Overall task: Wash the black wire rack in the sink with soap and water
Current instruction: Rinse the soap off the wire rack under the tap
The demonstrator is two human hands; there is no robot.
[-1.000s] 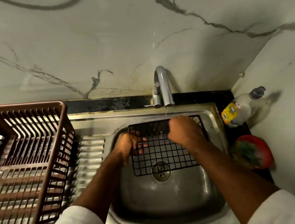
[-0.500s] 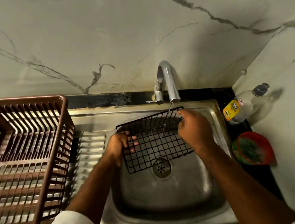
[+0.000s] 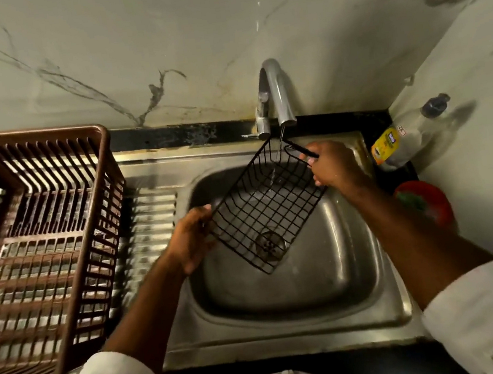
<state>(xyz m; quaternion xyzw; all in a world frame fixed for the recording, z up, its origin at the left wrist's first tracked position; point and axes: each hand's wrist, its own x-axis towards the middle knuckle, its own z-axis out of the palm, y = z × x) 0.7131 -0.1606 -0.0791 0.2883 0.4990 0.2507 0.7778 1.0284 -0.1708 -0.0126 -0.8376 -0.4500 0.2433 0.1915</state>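
The black wire rack hangs tilted over the steel sink, turned like a diamond with one corner up under the tap. A thin stream of water falls from the spout onto the rack's upper part. My left hand grips the rack's left edge. My right hand grips the rack's upper right edge near the sink's back corner. The drain shows through the rack's lower wires.
A brown plastic dish basket stands on the ribbed drainboard to the left. At the right of the sink lie a soap bottle with a yellow label and a red bowl holding a green scrubber. A marble wall rises behind.
The rack has turned counterclockwise from lying square over the basin to a diamond tilt. Its far corner has risen under the tap, and my right hand has moved right and back with it.
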